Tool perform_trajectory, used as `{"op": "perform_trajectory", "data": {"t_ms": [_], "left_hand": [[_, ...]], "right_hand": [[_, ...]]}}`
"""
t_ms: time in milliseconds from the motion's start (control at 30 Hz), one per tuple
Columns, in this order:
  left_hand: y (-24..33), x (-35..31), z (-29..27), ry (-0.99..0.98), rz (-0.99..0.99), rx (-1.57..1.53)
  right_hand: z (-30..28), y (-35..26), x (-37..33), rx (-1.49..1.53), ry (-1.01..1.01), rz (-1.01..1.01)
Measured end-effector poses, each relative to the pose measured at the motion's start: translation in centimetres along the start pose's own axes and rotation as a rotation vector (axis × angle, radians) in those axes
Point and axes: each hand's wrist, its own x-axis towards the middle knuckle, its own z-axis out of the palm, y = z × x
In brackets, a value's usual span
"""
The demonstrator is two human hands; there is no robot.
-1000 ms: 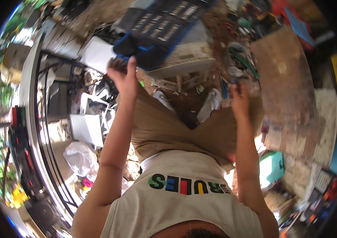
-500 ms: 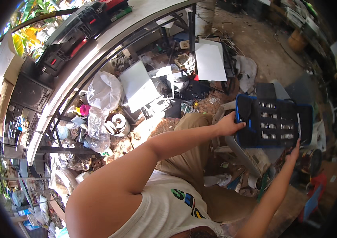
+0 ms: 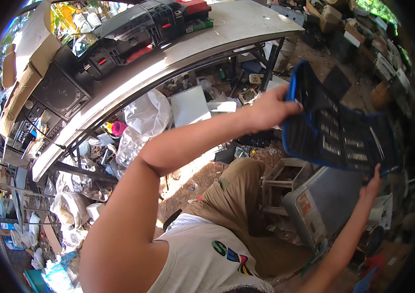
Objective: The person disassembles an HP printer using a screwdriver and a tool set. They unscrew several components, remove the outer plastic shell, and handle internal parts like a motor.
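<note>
An opened black tool case (image 3: 346,128) with blue edging hangs in the air between my two hands, with rows of small silver bits along its inside. My left hand (image 3: 277,106) has its fingers closed on the case's left edge. At the lower right edge my right hand (image 3: 370,186) grips the same case, close to a thin silver tool (image 3: 377,144) held along its right panel. A black flap (image 3: 337,81) stands up from the case's far edge. The case is tilted, its left side raised.
Below the case stands a grey box-shaped appliance (image 3: 332,195), beside a small wooden stool (image 3: 285,183). A long table (image 3: 237,24) carries a black hard case (image 3: 132,36) and a speaker (image 3: 61,93). Plastic bags (image 3: 146,110) and clutter lie under the table.
Both hands have lifted the tool case off the grey appliance, its left side rising most. The appliance's top now shows, and the view has shifted.
</note>
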Motion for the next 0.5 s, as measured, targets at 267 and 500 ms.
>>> {"op": "perform_trajectory", "data": {"t_ms": [267, 500], "left_hand": [[26.3, -2.3, -24.2, 0.390, 0.198, 0.242], [28.2, -0.3, -31.3, 0.627, 0.238, 0.207]], "right_hand": [[36.3, -18.6, -6.4, 0.234, -0.432, -0.203], [53.5, -18.6, -7.2, 0.206, -0.508, -0.164]]}}
